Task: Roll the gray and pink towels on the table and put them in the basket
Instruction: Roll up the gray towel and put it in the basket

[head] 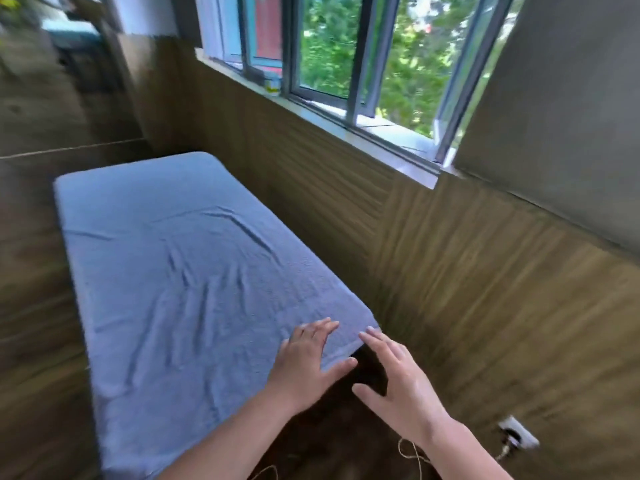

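Two bare hands at the near short end of the gray towel [180,271].
Head view: spread flat along the panelled wall [311,202], long axis running away up-left; left hand [308,362] flat on the cloth, fingers splayed; right hand [398,379] at the near-right corner, fingers straight, holding nothing.

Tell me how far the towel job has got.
Nothing looks finished: the gray towel lies spread flat, wrinkled and unrolled. In hand: the left hand rests flat on its near right corner, and the right hand reaches open beside it, fingertips at the corner's edge. Left: roll this towel, then the pink one. Neither pink towel nor basket is in view.
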`<state>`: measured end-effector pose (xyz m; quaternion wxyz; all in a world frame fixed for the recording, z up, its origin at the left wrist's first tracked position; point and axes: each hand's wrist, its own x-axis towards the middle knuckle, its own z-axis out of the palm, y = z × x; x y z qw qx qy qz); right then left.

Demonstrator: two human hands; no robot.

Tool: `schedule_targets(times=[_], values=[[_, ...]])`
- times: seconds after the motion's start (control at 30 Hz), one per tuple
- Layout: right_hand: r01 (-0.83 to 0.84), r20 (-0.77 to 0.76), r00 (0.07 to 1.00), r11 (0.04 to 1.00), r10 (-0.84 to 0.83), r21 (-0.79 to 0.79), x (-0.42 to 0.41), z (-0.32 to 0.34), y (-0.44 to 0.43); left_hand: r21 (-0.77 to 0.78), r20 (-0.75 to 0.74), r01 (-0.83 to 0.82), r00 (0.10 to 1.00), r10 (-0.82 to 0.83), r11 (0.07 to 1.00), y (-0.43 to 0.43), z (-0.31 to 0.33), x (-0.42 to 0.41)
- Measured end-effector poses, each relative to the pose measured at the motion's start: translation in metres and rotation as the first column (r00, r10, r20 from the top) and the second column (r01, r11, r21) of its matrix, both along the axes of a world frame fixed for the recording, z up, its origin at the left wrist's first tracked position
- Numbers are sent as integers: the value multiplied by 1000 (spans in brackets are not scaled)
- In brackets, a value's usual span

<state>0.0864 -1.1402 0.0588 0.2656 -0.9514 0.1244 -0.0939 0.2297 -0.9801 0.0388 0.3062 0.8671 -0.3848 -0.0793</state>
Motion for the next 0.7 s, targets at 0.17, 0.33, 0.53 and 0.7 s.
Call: schedule_targets(times=[0.17, 0.33, 0.53, 0.7], values=[[-205, -66, 976, 978, 207, 37, 56, -19, 0, 35, -51, -125, 991, 127, 991, 18, -12, 19], [-389, -137, 906, 916, 400, 100, 101, -44, -4, 86, -131, -257, 955, 267, 962, 26, -41, 21], [-617, -234, 740, 775, 631, 139, 145, -72, -34, 204, -232, -333, 897, 376, 921, 7, -68, 17], [-782, -281, 592, 623, 756, 28, 166, -112, -58, 359, -119, -339, 908, 403, 870, -1, -95, 14]])
